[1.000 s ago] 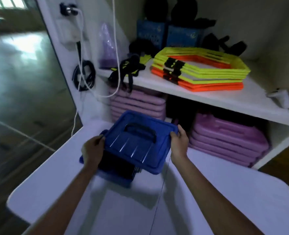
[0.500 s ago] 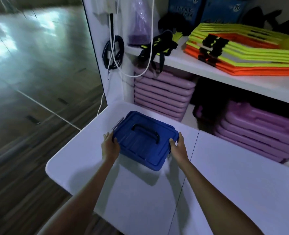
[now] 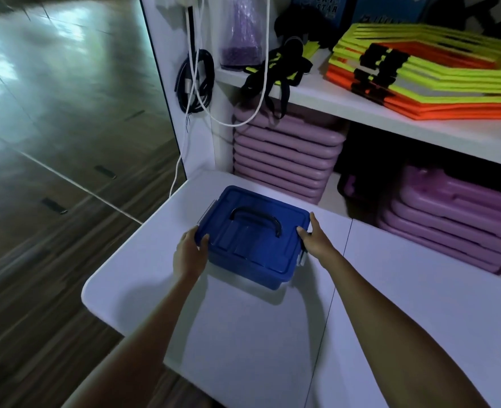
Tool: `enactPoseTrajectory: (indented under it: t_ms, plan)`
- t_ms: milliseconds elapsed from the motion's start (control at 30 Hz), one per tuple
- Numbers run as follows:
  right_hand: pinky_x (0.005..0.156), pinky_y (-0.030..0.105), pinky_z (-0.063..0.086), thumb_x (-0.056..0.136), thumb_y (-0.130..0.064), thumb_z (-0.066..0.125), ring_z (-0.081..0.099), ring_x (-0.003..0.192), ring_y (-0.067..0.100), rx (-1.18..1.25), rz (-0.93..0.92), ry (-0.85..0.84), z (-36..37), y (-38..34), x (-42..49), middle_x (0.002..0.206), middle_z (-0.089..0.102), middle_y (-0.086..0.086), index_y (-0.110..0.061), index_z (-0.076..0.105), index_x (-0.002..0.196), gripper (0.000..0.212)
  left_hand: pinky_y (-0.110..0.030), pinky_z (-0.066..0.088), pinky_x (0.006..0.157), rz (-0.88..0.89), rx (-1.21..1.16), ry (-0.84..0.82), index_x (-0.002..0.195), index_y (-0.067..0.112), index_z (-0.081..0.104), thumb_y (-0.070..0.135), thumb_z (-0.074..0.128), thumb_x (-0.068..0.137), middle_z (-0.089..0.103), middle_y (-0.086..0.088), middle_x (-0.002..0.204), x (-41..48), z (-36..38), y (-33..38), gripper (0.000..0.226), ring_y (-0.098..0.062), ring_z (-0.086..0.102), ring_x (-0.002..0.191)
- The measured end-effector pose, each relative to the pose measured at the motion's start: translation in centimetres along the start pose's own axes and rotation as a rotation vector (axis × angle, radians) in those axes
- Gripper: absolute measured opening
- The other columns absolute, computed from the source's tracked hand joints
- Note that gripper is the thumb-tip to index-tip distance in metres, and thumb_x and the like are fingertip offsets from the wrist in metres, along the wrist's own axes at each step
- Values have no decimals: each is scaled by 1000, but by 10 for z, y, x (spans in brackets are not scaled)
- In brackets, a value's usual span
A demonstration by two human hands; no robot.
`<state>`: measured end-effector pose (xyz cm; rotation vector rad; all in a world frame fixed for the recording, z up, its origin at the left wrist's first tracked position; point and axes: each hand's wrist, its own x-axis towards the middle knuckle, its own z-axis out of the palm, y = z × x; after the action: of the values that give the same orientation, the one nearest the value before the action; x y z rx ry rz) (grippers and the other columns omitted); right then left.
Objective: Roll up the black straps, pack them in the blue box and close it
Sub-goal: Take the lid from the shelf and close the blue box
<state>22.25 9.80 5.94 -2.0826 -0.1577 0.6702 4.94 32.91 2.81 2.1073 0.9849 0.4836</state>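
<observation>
head view | progress: blue box (image 3: 250, 240) on the white table (image 3: 405, 304), lid (image 3: 243, 228) seated, straps presumably inside, unseen; side latches likely left to snap | left hand (image 3: 189, 254) and right hand (image 3: 317, 241) grasp the lid's opposite edges | room: shelf (image 3: 390, 113) behind, purple boards (image 3: 284, 160) stacked beneath, wood floor (image 3: 52, 142) left

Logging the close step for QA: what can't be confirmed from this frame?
Head view only:
- Contents of the blue plastic box: hidden by its blue lid.
- Side latches: left hand and right hand cover them; locked or not, unclear.
- Orange and yellow flat hexagon rings: cut off by the right edge.
</observation>
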Motion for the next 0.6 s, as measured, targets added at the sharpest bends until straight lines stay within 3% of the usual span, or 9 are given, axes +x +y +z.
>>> enactPoseTrajectory:
  t_ms: [133, 267, 367, 467, 500, 600]
  plan:
    - [110, 45, 36, 97, -41, 47, 42, 133, 33, 111, 78, 103, 7, -1, -10, 151, 37, 12, -18, 13, 152, 69, -37, 44, 76, -114, -84, -68, 108, 2, 53, 27, 54, 93, 60, -15, 107, 21, -1, 5, 29, -35, 58, 100]
    - [102, 41, 40, 96, -34, 51, 48, 128, 34, 199, 69, 245, 27, 4, -32, 146, 43, 16, -9, 26, 146, 61, -38, 40, 96, -184, -107, -240, 138, 2, 34, 28, 51, 95, 54, -16, 127, 44, -3, 12, 53, -35, 51, 118]
    - [86, 34, 48, 96, -22, 52, 58, 107, 28, 278, 35, 366, 40, 4, -46, 132, 54, 14, -10, 33, 137, 47, -34, 42, 82, -127, -11, -343, 119, 2, 52, 25, 54, 93, 60, -17, 111, 60, -10, 11, 35, -35, 57, 104]
    - [66, 21, 44, 96, -15, 51, 59, 92, 24, 267, -39, 423, 52, 4, -54, 113, 58, 9, -11, 42, 117, 24, -35, 44, 78, -42, -79, -277, 109, 3, 51, 14, 62, 87, 57, -11, 105, 61, -14, 11, 27, -30, 58, 92]
    - [66, 21, 44, 95, -16, 51, 60, 94, 25, 249, -66, 418, 56, 5, -56, 112, 59, 9, -12, 43, 114, 21, -35, 45, 77, 0, -85, -253, 106, 4, 51, 11, 63, 86, 58, -10, 105, 58, -15, 11, 23, -30, 59, 92]
    - [86, 27, 45, 95, -18, 51, 56, 116, 27, 187, -133, 399, 63, 9, -58, 130, 56, 9, -10, 44, 127, 34, -30, 42, 77, 91, -56, -212, 104, 4, 56, 11, 62, 87, 64, -10, 109, 52, -14, 8, 20, -30, 62, 94]
